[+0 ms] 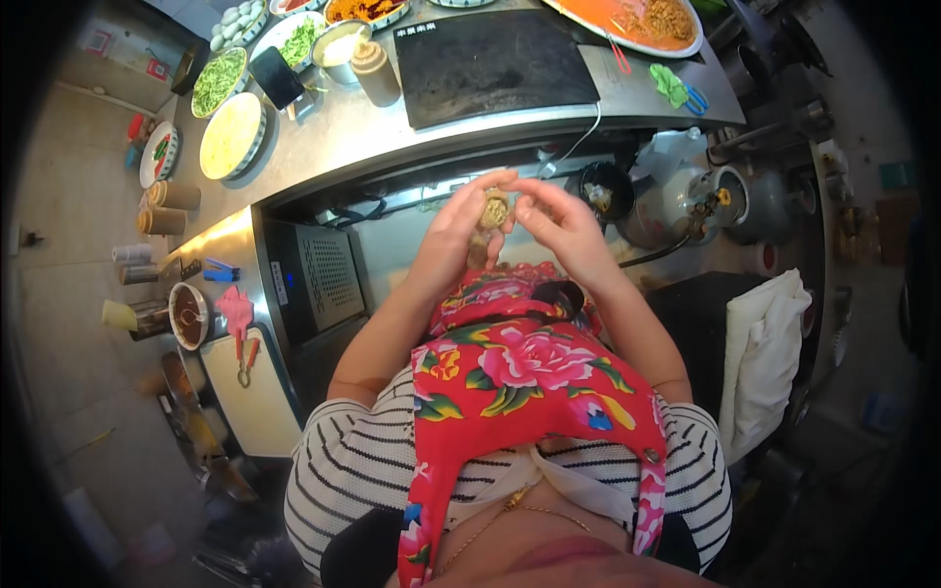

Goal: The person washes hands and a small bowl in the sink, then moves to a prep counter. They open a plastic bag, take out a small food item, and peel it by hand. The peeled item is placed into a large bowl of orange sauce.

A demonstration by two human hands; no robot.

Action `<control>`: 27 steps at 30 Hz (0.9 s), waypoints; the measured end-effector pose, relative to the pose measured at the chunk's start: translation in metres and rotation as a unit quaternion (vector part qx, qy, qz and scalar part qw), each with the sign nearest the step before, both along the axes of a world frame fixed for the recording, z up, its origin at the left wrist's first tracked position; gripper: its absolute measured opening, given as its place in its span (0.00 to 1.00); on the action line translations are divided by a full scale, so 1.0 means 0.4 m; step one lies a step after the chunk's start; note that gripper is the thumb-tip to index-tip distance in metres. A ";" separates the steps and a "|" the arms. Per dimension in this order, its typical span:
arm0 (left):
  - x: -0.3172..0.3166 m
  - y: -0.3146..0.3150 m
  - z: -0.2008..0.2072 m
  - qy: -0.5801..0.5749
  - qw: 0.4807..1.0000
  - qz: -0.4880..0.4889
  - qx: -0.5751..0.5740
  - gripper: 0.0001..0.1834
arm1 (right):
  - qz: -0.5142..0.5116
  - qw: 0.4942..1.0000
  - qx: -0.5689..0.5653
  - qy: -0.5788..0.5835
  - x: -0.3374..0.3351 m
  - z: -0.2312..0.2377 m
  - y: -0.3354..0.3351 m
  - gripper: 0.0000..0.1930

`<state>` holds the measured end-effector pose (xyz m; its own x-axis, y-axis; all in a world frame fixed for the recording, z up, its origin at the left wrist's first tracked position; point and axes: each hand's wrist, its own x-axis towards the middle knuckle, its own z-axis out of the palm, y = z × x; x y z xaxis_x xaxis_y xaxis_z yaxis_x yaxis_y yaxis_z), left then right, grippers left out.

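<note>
Round tan piece (497,209): held off the bench (304,147), before the apron (534,363).
Left grip (456,225): clamped on the piece.
Right grip (569,235): curled alongside; closure cannot be told.
Drop risk: piece may be squeezed out by uneven pressing.

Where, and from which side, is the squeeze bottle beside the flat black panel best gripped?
Grip the squeeze bottle probably around its round, upright body, from the near side: the metal bowl stands behind-left and the flat black panel lies right.
</note>
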<state>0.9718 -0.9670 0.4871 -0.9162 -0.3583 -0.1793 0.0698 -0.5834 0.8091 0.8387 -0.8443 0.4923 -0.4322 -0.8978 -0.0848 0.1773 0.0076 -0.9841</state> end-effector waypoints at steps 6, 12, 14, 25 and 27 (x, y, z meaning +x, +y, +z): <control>-0.041 -0.003 0.048 -0.050 0.998 -0.040 -0.023 0.25 | 0.028 0.995 0.041 0.081 -0.033 0.001 -0.004 0.15; -0.029 0.007 0.051 -0.086 0.958 0.013 -0.273 0.19 | -0.005 0.998 0.025 0.057 -0.029 0.011 -0.006 0.11; -0.020 0.020 0.048 -0.172 0.931 -0.011 -0.322 0.17 | -0.011 0.996 0.083 -0.004 -0.022 0.014 -0.001 0.12; 0.096 0.075 0.022 -0.087 0.834 -0.028 -0.544 0.16 | 0.121 0.977 0.108 -0.141 0.052 0.008 0.097 0.11; 0.105 0.085 0.003 -0.010 0.818 0.003 -0.575 0.14 | 0.165 0.958 0.122 -0.199 0.062 0.008 0.117 0.09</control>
<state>1.0136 -0.9330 0.4882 -0.9147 -0.3062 0.2639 0.0491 0.5638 0.8244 0.8633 -0.7975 0.4954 -0.0187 -0.9122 -0.4094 0.4860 0.3495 -0.8010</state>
